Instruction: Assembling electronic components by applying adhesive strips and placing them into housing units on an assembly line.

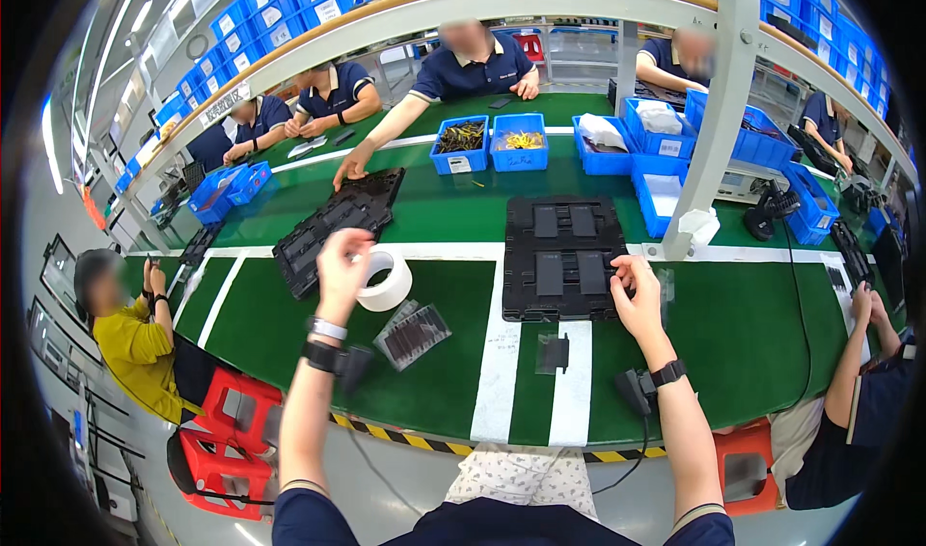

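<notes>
My left hand (341,274) is raised with its fingers curled, just left of a roll of white tape (404,286); anything between the fingertips is too small to make out. My right hand (637,295) reaches the right edge of a black tray (517,257). Its thumb and fingers close together there, and what they pinch is hidden. Several flat black rectangular pieces (549,273) lie in that tray. Below the roll lies a clear sheet with dark strips (413,334). A small black piece with clear film (553,353) rests nearer me.
Another black tray (318,242) lies at an angle on the left, touched by a co-worker's hand (354,164) across the table. Blue bins (462,163) stand beyond, beside a white post (712,112). A black scanner (769,208) trails a cable on the right. Co-workers sit on both sides.
</notes>
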The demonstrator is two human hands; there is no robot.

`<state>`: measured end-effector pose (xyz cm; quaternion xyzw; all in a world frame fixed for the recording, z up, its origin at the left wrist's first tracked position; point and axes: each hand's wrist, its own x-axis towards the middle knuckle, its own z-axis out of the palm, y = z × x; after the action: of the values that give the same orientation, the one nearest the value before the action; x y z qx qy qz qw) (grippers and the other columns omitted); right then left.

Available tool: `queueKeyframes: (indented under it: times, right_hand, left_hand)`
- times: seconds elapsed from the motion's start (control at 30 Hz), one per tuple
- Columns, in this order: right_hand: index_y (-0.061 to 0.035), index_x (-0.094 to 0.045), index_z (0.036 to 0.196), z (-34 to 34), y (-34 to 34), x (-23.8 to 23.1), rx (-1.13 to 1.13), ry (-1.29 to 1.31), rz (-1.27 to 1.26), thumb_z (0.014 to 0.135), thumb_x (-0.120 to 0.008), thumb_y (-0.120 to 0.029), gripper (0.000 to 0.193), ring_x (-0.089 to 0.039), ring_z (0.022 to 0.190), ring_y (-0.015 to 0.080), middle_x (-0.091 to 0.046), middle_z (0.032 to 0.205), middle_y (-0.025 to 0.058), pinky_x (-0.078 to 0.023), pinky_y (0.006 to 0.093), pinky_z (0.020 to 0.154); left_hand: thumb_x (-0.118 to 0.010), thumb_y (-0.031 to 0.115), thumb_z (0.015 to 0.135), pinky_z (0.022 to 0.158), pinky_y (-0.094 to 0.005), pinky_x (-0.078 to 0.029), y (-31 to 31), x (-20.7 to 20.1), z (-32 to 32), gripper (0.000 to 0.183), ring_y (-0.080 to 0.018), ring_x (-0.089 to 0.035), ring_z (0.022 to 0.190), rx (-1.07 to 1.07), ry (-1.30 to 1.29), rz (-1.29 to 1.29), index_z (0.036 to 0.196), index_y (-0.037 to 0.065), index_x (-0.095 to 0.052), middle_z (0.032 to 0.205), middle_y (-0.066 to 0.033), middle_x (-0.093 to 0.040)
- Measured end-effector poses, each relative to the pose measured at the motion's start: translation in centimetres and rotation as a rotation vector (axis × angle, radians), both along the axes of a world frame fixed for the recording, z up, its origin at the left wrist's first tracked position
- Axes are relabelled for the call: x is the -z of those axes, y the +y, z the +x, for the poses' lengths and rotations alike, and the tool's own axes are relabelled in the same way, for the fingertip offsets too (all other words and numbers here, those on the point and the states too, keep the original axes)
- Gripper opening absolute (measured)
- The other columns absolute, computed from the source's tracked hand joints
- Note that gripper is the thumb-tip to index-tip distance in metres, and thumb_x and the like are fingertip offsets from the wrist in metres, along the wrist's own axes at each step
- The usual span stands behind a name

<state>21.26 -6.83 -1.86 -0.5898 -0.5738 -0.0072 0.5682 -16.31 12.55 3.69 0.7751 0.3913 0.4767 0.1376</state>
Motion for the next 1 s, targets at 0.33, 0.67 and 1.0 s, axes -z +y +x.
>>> queueKeyframes:
  times: [0.33,0.67,1.0]
  right_hand:
    - [-0.0024,-0.054,0.090,-0.1,0.9,0.6,0.069,0.114,0.071,0.069,-0.057,0.005,0.022,-0.044,0.063,0.0153,-0.047,0.073,0.0049,-0.039,0.0267,0.061]
    - [-0.0032,-0.055,0.089,0.1,1.2,1.2,0.033,0.148,0.084,0.070,-0.057,0.003,0.021,-0.044,0.061,0.0141,-0.047,0.071,0.0044,-0.040,0.0255,0.060]
    - [-0.0033,-0.055,0.089,-0.1,1.0,0.3,0.040,0.135,0.073,0.070,-0.056,0.003,0.020,-0.045,0.061,0.0144,-0.047,0.071,0.0042,-0.040,0.0257,0.059]
  left_hand:
    - [-0.058,0.043,0.081,0.049,-0.0385,-0.045,9.1,8.0,-21.6,0.047,-0.0219,-0.056,0.060,-0.750,-0.075,-0.764,0.098,0.000,-0.057,0.081,-0.0118,-0.057]
    - [-0.058,0.034,0.081,0.042,-0.0329,-0.045,9.7,7.7,-18.5,0.036,-0.0203,-0.057,0.051,-0.908,0.246,-0.563,0.078,-0.002,-0.055,0.064,-0.0108,-0.057]
    - [-0.059,0.025,0.080,0.039,-0.0302,-0.044,9.7,4.6,-17.4,0.028,-0.0216,-0.056,0.047,-0.660,-0.223,-0.659,0.074,-0.002,-0.055,0.058,-0.0100,-0.055]
